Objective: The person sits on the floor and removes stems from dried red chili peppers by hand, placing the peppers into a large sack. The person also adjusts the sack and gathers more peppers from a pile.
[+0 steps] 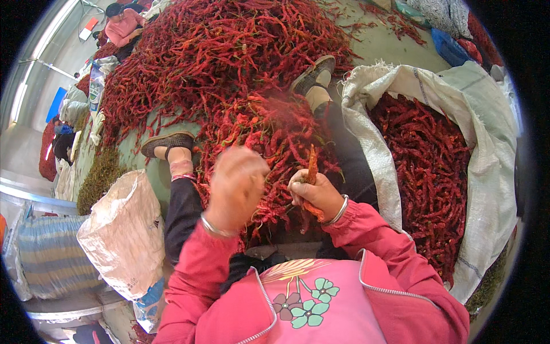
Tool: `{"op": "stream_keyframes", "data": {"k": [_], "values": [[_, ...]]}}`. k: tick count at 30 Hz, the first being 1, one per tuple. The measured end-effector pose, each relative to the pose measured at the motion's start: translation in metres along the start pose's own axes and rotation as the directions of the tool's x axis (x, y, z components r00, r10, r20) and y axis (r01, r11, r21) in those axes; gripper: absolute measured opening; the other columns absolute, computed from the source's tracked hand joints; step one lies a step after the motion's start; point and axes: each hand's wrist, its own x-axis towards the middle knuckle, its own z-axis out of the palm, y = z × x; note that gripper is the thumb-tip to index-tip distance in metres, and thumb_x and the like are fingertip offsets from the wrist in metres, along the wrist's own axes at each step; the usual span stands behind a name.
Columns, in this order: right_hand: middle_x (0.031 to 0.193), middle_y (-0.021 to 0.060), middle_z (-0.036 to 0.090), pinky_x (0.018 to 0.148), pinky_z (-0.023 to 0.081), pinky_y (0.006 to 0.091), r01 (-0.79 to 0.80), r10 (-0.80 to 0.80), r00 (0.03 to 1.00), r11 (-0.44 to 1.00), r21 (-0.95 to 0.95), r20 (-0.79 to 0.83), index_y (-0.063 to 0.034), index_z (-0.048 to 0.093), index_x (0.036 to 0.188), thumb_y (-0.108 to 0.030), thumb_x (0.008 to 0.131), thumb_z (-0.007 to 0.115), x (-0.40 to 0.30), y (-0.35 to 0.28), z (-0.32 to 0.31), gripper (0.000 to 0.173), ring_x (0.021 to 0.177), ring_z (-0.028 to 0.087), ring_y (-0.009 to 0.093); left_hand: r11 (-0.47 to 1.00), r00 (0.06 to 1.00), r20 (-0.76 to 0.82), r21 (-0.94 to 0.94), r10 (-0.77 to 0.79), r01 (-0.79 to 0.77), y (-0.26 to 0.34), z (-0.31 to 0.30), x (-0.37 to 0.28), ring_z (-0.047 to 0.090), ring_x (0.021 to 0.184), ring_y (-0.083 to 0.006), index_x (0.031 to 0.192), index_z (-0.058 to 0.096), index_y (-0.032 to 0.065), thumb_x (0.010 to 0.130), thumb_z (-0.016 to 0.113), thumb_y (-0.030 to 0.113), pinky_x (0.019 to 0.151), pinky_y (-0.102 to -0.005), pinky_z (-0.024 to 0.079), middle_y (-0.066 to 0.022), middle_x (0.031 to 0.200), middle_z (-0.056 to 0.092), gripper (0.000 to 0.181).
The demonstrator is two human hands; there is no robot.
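My right hand (321,195) is closed around a few dried chili peppers (312,161). An orange-red one sticks up above the thumb, and another end hangs below the palm. Motion blurs my left hand (237,189), raised beside it to the left; its fingers and anything in them cannot be made out. Under both hands, between my outstretched legs, lie loose red chilies (266,124), some with green stems. They run into a large heap of dried chilies (223,47) beyond my feet.
At my right stands a white woven sack (490,142) with its rim rolled down, holding red chilies (423,172). A pale sack (124,232) is at my left, near a pile of stems (101,180). Another person (122,28) sits by the heap's far left edge.
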Motion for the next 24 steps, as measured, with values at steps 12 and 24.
{"op": "stream_keyframes", "data": {"k": [12,24], "values": [[0.060,-0.0015,0.047,0.050,0.037,0.0199,-0.284,0.286,0.955,0.958,-0.034,0.081,-0.0062,0.048,0.071,-0.013,0.068,0.058,0.006,0.021,-0.016,0.013,0.053,0.045,0.007,0.918,0.697,0.638,0.390,-0.329,0.077,-0.158,0.100,0.112,0.043,0.097,-0.0303,0.108,0.040,0.0027,0.073,0.044,0.022,0.082,-0.0354,0.034,-0.0168,0.104,0.046,0.040],[0.057,-0.0015,0.046,0.047,0.037,0.0202,-0.234,0.240,0.970,0.967,-0.103,0.046,-0.0069,0.048,0.070,-0.009,0.069,0.056,0.008,0.032,-0.019,0.008,0.050,0.044,0.007,0.860,0.750,0.470,0.440,-0.466,0.259,-0.140,0.035,0.066,0.052,0.073,-0.0285,0.077,0.058,0.0067,0.070,0.045,0.025,0.065,-0.0360,0.041,-0.0140,0.073,0.055,0.023]]}}
